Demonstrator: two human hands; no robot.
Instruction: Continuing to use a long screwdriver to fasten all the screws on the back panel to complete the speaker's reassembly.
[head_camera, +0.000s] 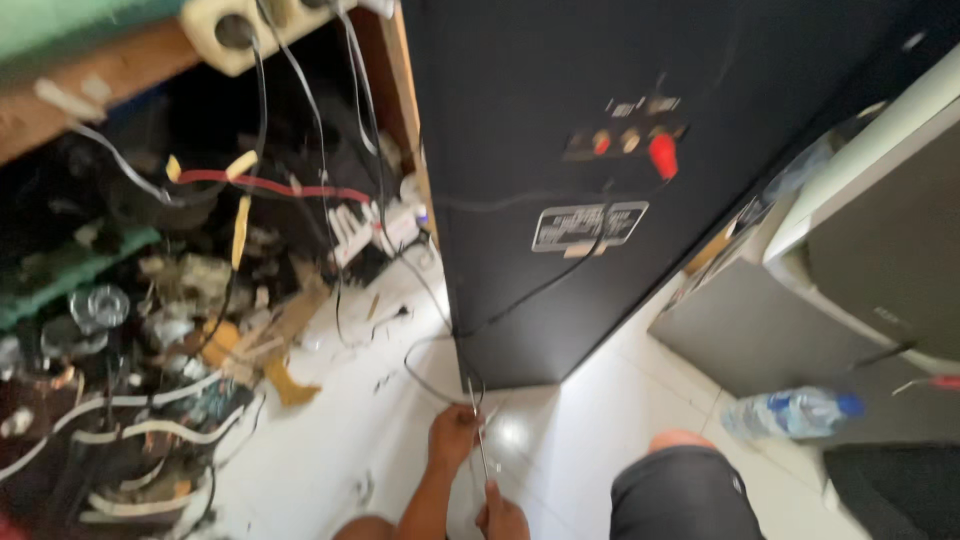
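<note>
- Currently both hands work low in the frame, toward 6 o'clock, over a white tiled floor (330, 440).
- Left hand (452, 436): fingers curled shut around a thin wire (479, 440), gripping it near its upper stretch.
- Right hand (501, 515): partly cut off by the bottom edge, closed on the lower end of the same wire; the two hands sit close together, right at 5 o'clock from left.
- Wire: thin, pale, runs nearly straight between the two hands, then continues up as a dark loop toward the base of the speaker cabinet (600, 180).
- Speaker cabinet: tall, black, stands upright at 12 o'clock from the hands, back panel facing the camera; terminal posts (630, 140) with a red cap and a label plate below them.
- Black cable (560, 275) hangs from the terminals down across the panel.
- At 9 to 10 o'clock: a dense heap of cables and electronic scrap (150, 330) under a wooden bench, red cable among it.
- At 3 o'clock: plastic water bottle (790, 412) with blue cap lying on its side beside a grey appliance (760, 330).
- Person's knee in dark shorts (685, 490) at 4 o'clock from the hands.
</note>
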